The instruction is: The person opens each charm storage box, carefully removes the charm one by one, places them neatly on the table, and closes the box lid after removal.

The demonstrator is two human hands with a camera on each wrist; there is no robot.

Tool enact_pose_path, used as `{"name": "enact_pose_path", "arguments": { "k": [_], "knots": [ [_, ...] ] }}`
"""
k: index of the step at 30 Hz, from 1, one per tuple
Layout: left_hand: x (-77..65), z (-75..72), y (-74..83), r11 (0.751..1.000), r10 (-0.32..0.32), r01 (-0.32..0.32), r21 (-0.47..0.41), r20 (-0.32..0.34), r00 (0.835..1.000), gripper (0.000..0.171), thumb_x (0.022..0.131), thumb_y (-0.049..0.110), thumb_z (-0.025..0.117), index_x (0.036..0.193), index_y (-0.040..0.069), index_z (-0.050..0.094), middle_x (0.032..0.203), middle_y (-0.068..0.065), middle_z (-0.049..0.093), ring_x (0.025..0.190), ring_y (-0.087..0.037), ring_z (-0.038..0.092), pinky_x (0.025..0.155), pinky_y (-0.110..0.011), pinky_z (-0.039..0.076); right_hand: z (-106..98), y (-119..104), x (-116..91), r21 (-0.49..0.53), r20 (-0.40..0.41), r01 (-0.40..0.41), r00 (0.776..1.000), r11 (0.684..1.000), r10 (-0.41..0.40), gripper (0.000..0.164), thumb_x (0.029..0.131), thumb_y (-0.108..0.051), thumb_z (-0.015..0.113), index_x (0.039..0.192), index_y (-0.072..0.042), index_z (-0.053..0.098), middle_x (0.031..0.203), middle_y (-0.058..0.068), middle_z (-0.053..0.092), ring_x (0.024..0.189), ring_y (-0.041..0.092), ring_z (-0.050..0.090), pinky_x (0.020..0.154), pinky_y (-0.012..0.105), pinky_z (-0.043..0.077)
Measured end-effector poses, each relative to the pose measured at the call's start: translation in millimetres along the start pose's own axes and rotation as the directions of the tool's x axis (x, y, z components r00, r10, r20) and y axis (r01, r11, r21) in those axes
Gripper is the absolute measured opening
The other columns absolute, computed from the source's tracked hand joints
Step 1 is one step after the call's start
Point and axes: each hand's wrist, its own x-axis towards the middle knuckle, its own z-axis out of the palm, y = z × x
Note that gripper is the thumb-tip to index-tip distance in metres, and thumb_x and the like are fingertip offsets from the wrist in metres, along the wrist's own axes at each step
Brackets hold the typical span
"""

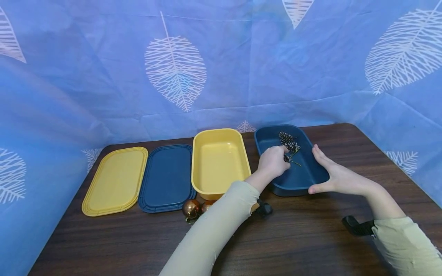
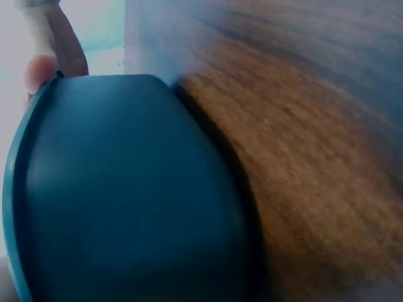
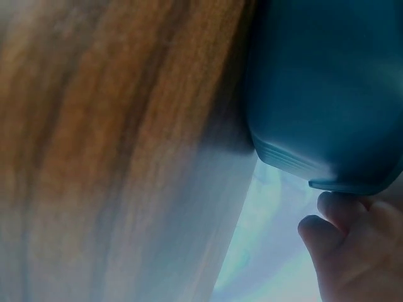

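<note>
The dark blue box (image 1: 300, 176) stands at the right of the table with several small pine cones (image 1: 291, 147) inside, one with a thin gold stem. My left hand (image 1: 274, 161) reaches over its near-left rim, fingers curled downward at the lowest pine cone (image 1: 286, 158), which is partly hidden by them. In the left wrist view, the box wall (image 2: 132, 189) fills the middle. My right hand (image 1: 333, 174) presses on the outside of the box, thumb at the front corner and straight fingers spread along the right side. Its fingers (image 3: 352, 233) also show beside the box in the right wrist view.
A yellow box (image 1: 221, 165) stands left of the blue one. Further left lie a blue lid (image 1: 167, 178) and a yellow lid (image 1: 115, 182). Shiny brown baubles (image 1: 191, 209) sit before the yellow box, partly behind my left sleeve. A blue leaf-print cloth (image 1: 221, 76) hangs behind the table.
</note>
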Motion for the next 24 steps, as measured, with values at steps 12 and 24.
{"name": "enact_pose_path", "arguments": {
  "k": [12, 24],
  "knots": [
    [0.9, 9.9, 6.6, 0.975, -0.093, 0.092, 0.201, -0.001, 0.996, 0.054, 0.084, 0.038, 0.074, 0.135, 0.035, 0.055, 0.105, 0.014, 0.066, 0.076, -0.004, 0.059, 0.052, -0.022, 0.045, 1.5, 1.1, -0.9, 0.000, -0.008, 0.015, 1.000, 1.000, -0.015, 0.116, 0.080, -0.029, 0.078, 0.151, -0.011, -0.013, 0.156, 0.010, -0.020, 0.140, 0.047, -0.005, 0.096, 0.071, 0.021],
    [1.7, 11.5, 4.3, 0.994, -0.039, 0.039, 0.100, -0.001, 0.999, 0.033, 0.084, 0.039, 0.073, 0.116, 0.038, 0.068, 0.103, 0.022, 0.065, 0.084, 0.002, 0.058, 0.059, -0.017, 0.043, 1.1, 2.4, -1.5, 0.002, -0.011, 0.004, 1.000, 1.000, -0.004, 0.116, 0.081, -0.029, 0.078, 0.151, -0.011, -0.013, 0.156, 0.010, -0.020, 0.140, 0.047, -0.004, 0.096, 0.071, 0.022]
  ]
}}
